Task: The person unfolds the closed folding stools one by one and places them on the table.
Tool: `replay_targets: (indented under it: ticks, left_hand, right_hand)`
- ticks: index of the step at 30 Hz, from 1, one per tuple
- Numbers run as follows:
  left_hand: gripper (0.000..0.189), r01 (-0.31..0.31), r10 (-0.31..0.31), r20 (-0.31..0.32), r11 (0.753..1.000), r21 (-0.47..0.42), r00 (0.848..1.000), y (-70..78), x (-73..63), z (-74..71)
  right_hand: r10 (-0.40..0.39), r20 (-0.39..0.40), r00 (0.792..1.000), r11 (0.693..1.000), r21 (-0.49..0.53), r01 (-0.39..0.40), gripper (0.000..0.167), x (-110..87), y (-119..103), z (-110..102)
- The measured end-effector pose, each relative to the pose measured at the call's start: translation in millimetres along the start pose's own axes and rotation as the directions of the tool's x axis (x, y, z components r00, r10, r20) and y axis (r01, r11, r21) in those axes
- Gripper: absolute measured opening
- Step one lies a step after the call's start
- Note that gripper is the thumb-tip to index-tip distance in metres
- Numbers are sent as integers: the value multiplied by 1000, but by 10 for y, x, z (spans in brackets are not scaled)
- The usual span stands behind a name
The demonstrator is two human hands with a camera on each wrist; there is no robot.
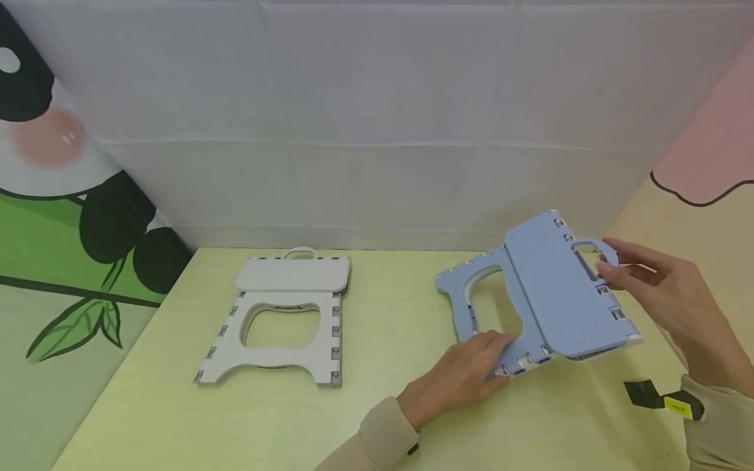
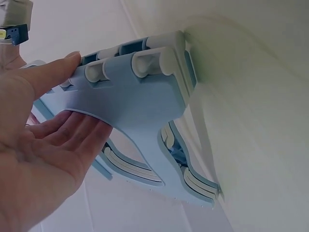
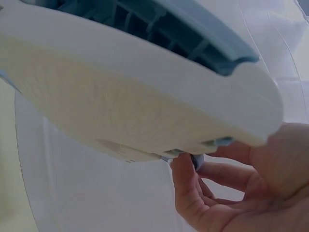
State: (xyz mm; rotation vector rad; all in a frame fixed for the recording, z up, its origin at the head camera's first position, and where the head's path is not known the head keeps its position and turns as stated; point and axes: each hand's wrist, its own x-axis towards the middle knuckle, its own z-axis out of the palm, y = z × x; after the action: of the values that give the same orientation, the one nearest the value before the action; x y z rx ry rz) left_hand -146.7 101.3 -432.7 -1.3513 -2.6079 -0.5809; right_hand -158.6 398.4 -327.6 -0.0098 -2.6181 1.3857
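Observation:
A blue folding step stool (image 1: 559, 288), folded flat, is held tilted over the right part of the table, its ribbed top panel toward the upper right. My left hand (image 1: 462, 373) grips its lower side rail, with the thumb on the hinged edge and the fingers through the opening, as the left wrist view shows. At the stool's carry handle (image 1: 607, 252), my right hand (image 1: 665, 281) pinches the loop between thumb and fingers. The right wrist view shows the pale underside (image 3: 120, 106) of the stool. A white folding step stool (image 1: 288, 314) lies folded flat on the table's left part.
The pale yellow-green table (image 1: 283, 432) meets a white sheet (image 1: 377, 163) hung behind it. Printed cartoon panels stand at the left (image 1: 53, 248) and right (image 1: 707, 196).

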Motion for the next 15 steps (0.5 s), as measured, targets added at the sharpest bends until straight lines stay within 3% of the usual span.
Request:
replay_targets:
  ticks: [8,15]
  left_hand:
    - [58,4,-5,-6,999,-54,1000,-24,-3,11]
    - [57,-9,8,-17,997,-76,1000,-37,-2,25]
  right_hand:
    - [-15,-17,1000,1000,15,15,56,-8,-102,14]
    - [-51,-32,998,996,-75,48,58,0,-158,43]
